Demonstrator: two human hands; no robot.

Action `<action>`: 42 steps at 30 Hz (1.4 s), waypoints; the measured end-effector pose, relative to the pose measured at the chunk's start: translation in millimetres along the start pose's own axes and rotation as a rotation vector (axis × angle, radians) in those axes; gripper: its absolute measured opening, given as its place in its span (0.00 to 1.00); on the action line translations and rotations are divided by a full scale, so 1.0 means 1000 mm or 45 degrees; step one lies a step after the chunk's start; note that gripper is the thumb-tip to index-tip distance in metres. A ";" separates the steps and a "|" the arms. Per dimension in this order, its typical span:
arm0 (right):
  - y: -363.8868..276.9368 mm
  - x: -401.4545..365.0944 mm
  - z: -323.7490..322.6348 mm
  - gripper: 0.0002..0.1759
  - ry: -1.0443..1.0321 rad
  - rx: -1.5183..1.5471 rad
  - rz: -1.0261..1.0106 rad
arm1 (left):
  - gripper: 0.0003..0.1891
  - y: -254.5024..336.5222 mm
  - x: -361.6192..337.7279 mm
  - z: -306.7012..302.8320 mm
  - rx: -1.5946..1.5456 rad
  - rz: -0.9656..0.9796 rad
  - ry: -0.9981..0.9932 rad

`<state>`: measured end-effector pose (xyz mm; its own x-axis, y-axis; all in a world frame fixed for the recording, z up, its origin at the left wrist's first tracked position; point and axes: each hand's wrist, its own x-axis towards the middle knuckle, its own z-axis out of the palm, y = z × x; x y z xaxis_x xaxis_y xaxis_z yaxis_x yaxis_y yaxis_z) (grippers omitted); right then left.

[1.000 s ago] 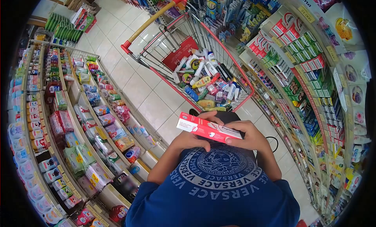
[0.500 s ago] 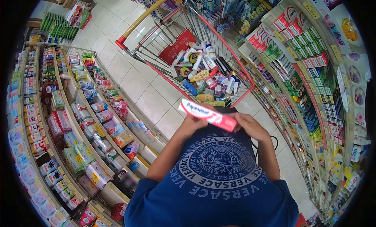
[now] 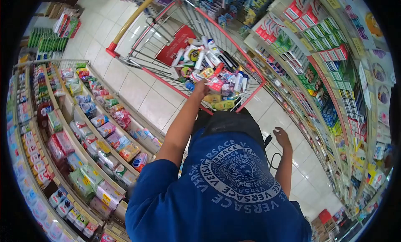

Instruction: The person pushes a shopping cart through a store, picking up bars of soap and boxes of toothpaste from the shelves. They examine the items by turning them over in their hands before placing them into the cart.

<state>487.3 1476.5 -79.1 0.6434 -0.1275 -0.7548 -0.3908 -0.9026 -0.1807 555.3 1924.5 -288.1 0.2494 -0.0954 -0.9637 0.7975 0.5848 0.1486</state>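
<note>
My left hand [image 3: 201, 89] reaches over the near rim of the shopping cart [image 3: 167, 87] and is closed on the end of a toothpaste box [image 3: 214, 82]. The white and red box overlaps the pile of goods in the basket. Around it lie a yellow bottle [image 3: 206, 72], white bottles [image 3: 199, 60], a blue-capped bottle [image 3: 190, 86] and more yellow packs [image 3: 224, 104]. My right hand [image 3: 282, 138] hangs by my side over the floor, holding nothing, its fingers apart.
Shelves [image 3: 319, 71] packed with toothpaste boxes curve along the right. To the left stand shelves of soft packs and bottles [image 3: 90, 179]. A red panel [image 3: 175, 44] sits inside the cart, whose yellow handle [image 3: 133, 23] is at the upper left. Light tiles [image 3: 146, 102] cover the floor.
The toothpaste box, held before my chest in both hands, has moved forward over the cart in my left hand. My right hand has let go and dropped to the right.
</note>
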 end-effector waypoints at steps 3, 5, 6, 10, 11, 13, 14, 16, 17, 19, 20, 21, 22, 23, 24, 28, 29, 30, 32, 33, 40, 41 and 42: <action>0.022 -0.015 0.026 0.20 -0.170 -0.007 0.103 | 0.14 -0.006 0.053 -0.010 -0.193 0.114 0.237; 0.060 -0.020 0.063 0.20 -0.144 0.251 0.149 | 0.13 0.004 0.046 -0.004 -0.247 0.087 0.225; 0.126 -0.007 0.104 0.20 -0.200 0.195 -0.001 | 0.13 0.010 0.041 -0.001 -0.308 0.068 0.223; 0.062 -0.061 0.092 0.19 -0.255 0.220 0.239 | 0.13 -0.001 0.060 -0.017 -0.269 0.044 0.130; 0.072 -0.064 0.102 0.20 -0.248 0.244 0.232 | 0.13 -0.003 0.066 -0.022 -0.269 0.042 0.129; 0.090 -0.069 0.112 0.19 -0.326 0.366 0.343 | 0.15 -0.006 0.074 -0.027 -0.043 0.051 0.266; 0.095 -0.071 0.115 0.19 -0.348 0.393 0.361 | 0.16 -0.006 0.075 -0.026 -0.030 0.073 0.270; 0.110 -0.074 0.117 0.19 -0.368 0.401 0.351 | 0.16 -0.009 0.072 -0.026 -0.034 0.109 0.247; 0.119 -0.073 0.119 0.19 -0.376 0.394 0.340 | 0.16 -0.011 0.075 -0.029 -0.040 0.148 0.225; 0.135 -0.065 0.120 0.19 -0.383 0.355 0.275 | 0.16 -0.013 0.070 -0.029 0.051 0.182 0.240; 0.142 -0.060 0.120 0.19 -0.381 0.327 0.227 | 0.17 -0.013 0.056 -0.025 0.654 0.473 0.247; 0.149 -0.052 0.118 0.19 -0.379 0.280 0.140 | 0.18 -0.016 0.041 -0.019 1.262 0.752 0.244; 0.153 -0.042 0.116 0.19 -0.373 0.258 0.082 | 0.18 -0.024 0.035 -0.016 1.256 0.752 0.256; 0.140 -0.033 0.108 0.19 -0.365 0.289 0.093 | 0.19 -0.031 0.030 -0.014 1.601 0.839 0.129; 0.128 -0.026 0.098 0.19 -0.372 0.659 0.444 | 0.21 -0.040 0.024 -0.011 1.947 0.916 -0.010; 0.080 -0.001 0.069 0.18 -0.237 0.641 0.382 | 0.18 -0.040 -0.090 0.015 2.216 0.884 -0.073; 0.072 0.005 0.064 0.18 -0.247 0.630 0.358 | 0.16 -0.042 -0.098 0.015 2.413 0.876 -0.113; 0.064 0.010 0.059 0.18 -0.254 0.539 0.346 | 0.16 -0.049 -0.098 0.012 2.399 0.872 -0.079; 0.054 0.025 0.056 0.18 -0.255 0.491 0.252 | 0.16 -0.057 -0.092 0.002 2.387 1.150 -0.067; 0.052 0.033 0.054 0.18 -0.299 0.450 0.227 | 0.16 -0.059 -0.093 -0.004 2.372 1.149 -0.018; 0.043 0.086 0.041 0.15 -0.118 0.273 -0.283 | 0.17 -0.079 -0.130 -0.022 1.952 1.469 0.464; 0.030 0.090 0.034 0.12 -0.005 0.131 -0.496 | 0.19 -0.081 -0.142 -0.021 1.956 1.403 0.515; 0.016 0.095 0.026 0.12 0.111 -0.012 -0.708 | 0.22 -0.081 -0.149 -0.021 1.959 1.339 0.564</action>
<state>525.0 1460.6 -170.8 0.8030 0.3354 -0.4926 0.0282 -0.8470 -0.5308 442.1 1908.2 -161.2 0.9458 0.0976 -0.3098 0.2294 -0.8759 0.4245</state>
